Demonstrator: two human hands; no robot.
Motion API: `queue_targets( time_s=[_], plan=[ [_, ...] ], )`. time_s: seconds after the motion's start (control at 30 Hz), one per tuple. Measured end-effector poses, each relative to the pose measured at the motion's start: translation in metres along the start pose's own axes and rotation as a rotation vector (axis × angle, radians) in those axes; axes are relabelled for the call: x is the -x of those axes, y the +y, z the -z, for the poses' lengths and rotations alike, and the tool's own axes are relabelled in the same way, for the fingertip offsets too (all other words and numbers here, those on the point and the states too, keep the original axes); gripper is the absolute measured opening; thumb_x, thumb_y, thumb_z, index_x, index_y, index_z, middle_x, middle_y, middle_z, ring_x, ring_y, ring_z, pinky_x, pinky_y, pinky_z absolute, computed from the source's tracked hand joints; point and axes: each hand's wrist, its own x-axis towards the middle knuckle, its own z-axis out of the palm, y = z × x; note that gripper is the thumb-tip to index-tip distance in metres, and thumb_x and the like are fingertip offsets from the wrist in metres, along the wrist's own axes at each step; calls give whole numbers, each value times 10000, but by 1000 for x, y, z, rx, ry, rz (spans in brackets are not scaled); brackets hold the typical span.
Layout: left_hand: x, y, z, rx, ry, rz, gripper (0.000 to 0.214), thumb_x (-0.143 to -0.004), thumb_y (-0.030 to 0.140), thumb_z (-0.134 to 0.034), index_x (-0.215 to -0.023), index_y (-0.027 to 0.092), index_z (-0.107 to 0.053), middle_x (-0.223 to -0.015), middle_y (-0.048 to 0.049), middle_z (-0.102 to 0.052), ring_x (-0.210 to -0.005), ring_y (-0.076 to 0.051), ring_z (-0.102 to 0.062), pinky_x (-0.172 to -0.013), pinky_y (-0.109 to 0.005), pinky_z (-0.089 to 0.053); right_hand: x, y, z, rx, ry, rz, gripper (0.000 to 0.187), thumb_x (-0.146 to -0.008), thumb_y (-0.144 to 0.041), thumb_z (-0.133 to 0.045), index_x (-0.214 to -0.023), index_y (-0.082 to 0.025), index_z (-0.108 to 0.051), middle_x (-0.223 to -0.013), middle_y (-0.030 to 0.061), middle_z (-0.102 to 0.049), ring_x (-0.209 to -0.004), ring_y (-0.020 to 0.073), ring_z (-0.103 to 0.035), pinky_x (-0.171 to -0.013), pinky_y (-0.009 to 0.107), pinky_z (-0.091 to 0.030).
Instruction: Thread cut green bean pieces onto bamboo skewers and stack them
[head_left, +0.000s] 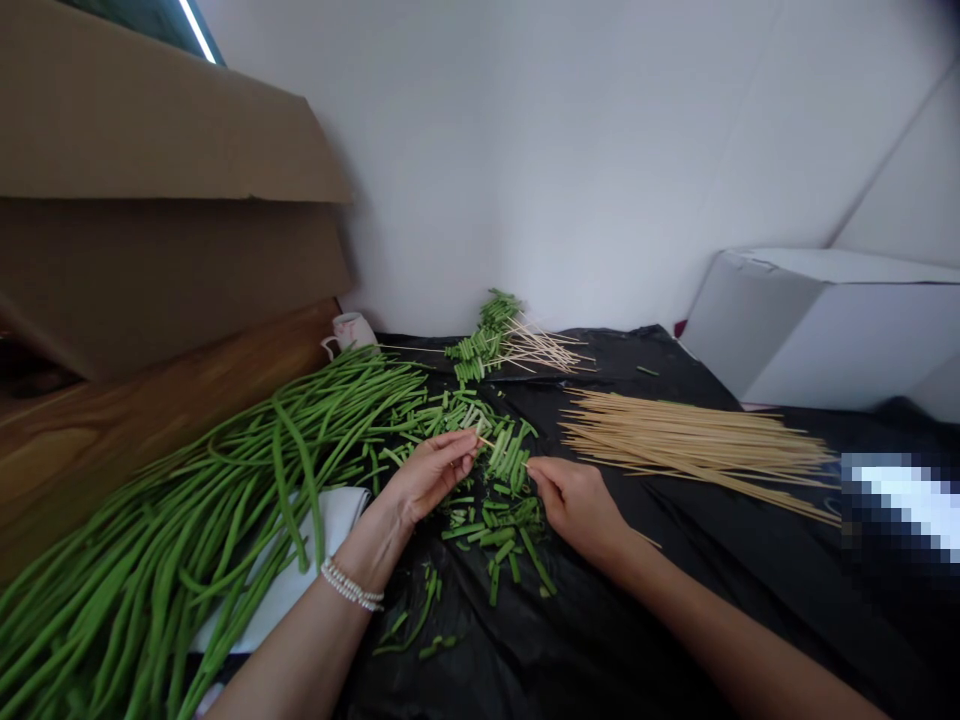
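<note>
My left hand (433, 472) pinches a short piece of cut green bean at its fingertips, beside a row of bean pieces (508, 448) threaded on a thin bamboo skewer. My right hand (574, 500) grips the other end of that skewer, fingers closed. Both hands hover over a scatter of cut bean pieces (499, 525) on a black plastic sheet (600, 620). A pearl bracelet (351, 586) circles my left wrist.
A big heap of long green beans (187, 540) lies at left, partly over white paper (330, 520). Bare skewers (690, 445) are piled at right. Finished bean skewers (499, 340) lie by the wall. Cardboard box (150, 200), white box (825, 320), small cup (351, 330).
</note>
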Motion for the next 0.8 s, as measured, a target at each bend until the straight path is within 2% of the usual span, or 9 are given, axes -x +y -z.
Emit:
queue_targets(
  time_s=[0.13,0.23,0.33,0.43,0.53,0.57,0.7,0.8],
  plan=[
    [2,-9,-5,-113,-49,-23,192,-584,180,-837,-733,121,-732,-732,-11,-668,-621,-43,-560,-624,-139,-462,0,-1,0,-1,-14,2,252,-920,-191,-393,-819,-202,-624,-882,55,-702,-821,162,-651,-774,247,-449],
    [2,-15,-7,-253,-23,-106,209,-577,261,-840,-714,142,-737,-731,-2,-666,-606,-46,-530,-612,-156,-435,-1,0,0,8,-31,-7,258,-921,-191,-388,-818,-205,-624,-867,50,-700,-810,163,-650,-757,246,-446],
    [1,-13,-6,-426,27,-199,267,-614,371,-803,-752,149,-750,-714,-21,-680,-618,-85,-544,-611,-194,-426,-2,2,1,23,-16,-3,259,-923,-202,-390,-848,-207,-637,-846,45,-699,-800,165,-650,-742,247,-445],
    [-1,-1,1,-549,109,-306,353,-702,479,-696,-806,147,-752,-808,-64,-719,-698,-140,-593,-652,-238,-440,-3,5,3,58,31,-14,260,-926,-220,-392,-912,-204,-652,-812,39,-698,-738,159,-645,-705,247,-443],
    [-3,11,12,-696,242,-463,331,-700,447,-681,-825,146,-743,-813,-62,-729,-744,-173,-616,-696,-265,-447,-4,9,6,78,64,-38,265,-928,-242,-398,-956,-195,-658,-789,38,-698,-692,153,-635,-692,247,-439],
    [-4,14,16,-787,249,-499,304,-680,420,-694,-797,144,-739,-797,-60,-729,-743,-182,-620,-710,-273,-447,-4,11,6,78,68,-45,266,-928,-247,-401,-963,-192,-658,-787,39,-698,-690,152,-634,-694,247,-439],
    [-5,14,23,-1215,228,-473,212,-686,368,-662,-713,169,-730,-719,-39,-715,-689,-196,-620,-668,-278,-418,-4,14,7,80,49,-51,274,-931,-262,-397,-964,-188,-659,-789,40,-697,-687,151,-630,-692,248,-434],
    [-4,12,25,-1421,300,-447,234,-701,416,-650,-652,194,-707,-670,-30,-685,-643,-193,-595,-603,-272,-364,-4,14,7,82,37,-44,280,-935,-268,-390,-954,-191,-659,-794,39,-698,-690,152,-629,-694,252,-431]
  ],
)
